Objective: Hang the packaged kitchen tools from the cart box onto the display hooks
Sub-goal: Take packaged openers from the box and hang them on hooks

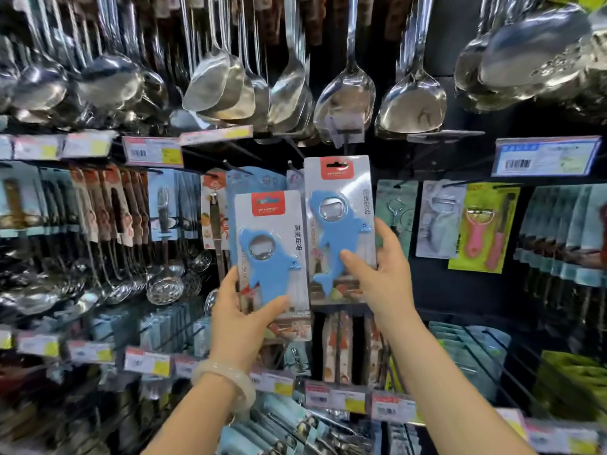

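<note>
Setting: a shop display wall of kitchen tools, seen from head height looking forward.
Left hand (241, 310): raised before the wall, thumb across the front and fingers curled behind the lower part of the left dolphin package (272, 254); a pale bangle (226, 377) circles the wrist.
Left dolphin package: a white card with a red tab on top and a blue dolphin-shaped opener under clear plastic, held upright, lower than the other.
Right hand (377, 270): thumb on the front, fingers wrapped round the right edge of the right dolphin package (340, 224).
Right dolphin package: same design, held upright and higher, its red tab near a bare black display hook (294, 169); whether it touches the hook cannot be told.
The 2 packages: side by side, edges just meeting or overlapping.
Above: a row of hanging steel ladles and turners (345, 93).
Right of the packages: a carded pink peeler (483, 228).
Rails: price tags (152, 152) run along them.
</note>
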`<action>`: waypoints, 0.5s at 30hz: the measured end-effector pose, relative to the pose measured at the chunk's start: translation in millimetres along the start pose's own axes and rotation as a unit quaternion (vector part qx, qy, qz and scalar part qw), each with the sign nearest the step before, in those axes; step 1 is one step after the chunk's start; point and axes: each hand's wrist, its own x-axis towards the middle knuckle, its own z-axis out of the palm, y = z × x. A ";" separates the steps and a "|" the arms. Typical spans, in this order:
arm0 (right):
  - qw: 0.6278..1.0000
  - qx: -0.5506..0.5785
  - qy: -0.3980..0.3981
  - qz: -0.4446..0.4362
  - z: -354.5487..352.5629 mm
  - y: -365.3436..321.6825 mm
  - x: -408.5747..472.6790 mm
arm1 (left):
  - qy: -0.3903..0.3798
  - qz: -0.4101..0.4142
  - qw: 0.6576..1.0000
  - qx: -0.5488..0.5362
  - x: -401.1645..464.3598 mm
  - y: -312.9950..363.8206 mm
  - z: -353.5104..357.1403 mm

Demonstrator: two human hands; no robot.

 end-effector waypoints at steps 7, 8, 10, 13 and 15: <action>0.999 0.004 0.036 -0.003 6.2 9.0 12.1 | -0.019 -0.003 1.000 0.006 23.0 -8.6 -5.7; 0.999 -0.001 0.042 -0.005 7.0 10.9 12.7 | -0.021 -0.006 1.000 0.007 25.3 -10.8 -5.4; 0.998 -0.016 0.058 -0.016 8.9 14.2 12.7 | -0.024 -0.020 1.000 0.000 29.9 -15.2 -5.4; 0.998 -0.006 0.063 -0.030 12.3 15.7 8.5 | -0.022 -0.029 0.999 -0.009 34.0 -18.8 -4.0; 0.997 0.012 0.065 -0.036 12.9 15.1 6.0 | -0.022 -0.023 0.999 -0.009 35.2 -19.1 -3.0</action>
